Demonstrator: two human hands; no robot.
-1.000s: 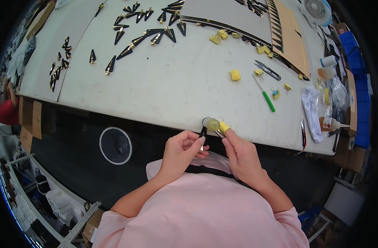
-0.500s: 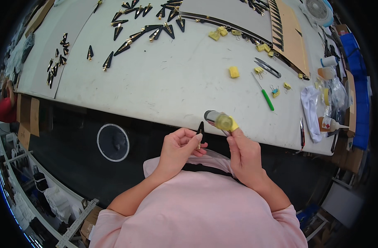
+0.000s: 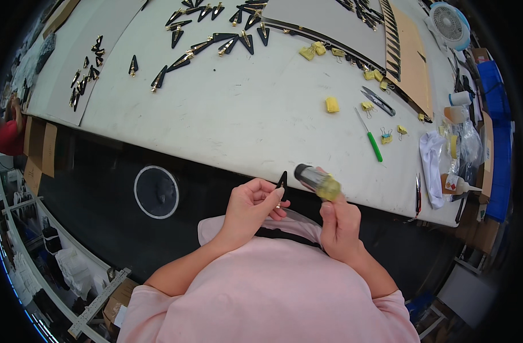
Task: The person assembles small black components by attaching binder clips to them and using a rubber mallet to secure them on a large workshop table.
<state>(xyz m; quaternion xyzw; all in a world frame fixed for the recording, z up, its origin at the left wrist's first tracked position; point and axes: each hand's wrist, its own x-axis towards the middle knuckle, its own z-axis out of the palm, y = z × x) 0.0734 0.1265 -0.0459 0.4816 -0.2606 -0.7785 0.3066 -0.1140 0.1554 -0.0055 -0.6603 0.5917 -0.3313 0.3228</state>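
Just off the table's near edge, my left hand pinches a black triangular hair clip between thumb and fingers, its pointed end up. A bit of gold metal shows by the fingertips at its lower end. My right hand, a little to the right, grips a stubby cylindrical object, dark grey at one end and yellowish, see-through at the other. Motion blurs it, so its exact kind cannot be told. The two hands are apart, and the object does not touch the clip. More black hair clips lie scattered across the table's far side.
To the right on the white table lie a green-handled awl, thread snips, yellow-wrapped binder clips and a yellow block. A glue bottle and white cloth sit far right. A round bin stands below left.
The cylindrical object in my right hand has shifted slightly right and down and is tilted differently. My left hand still holds the clip. The view has shifted a little.
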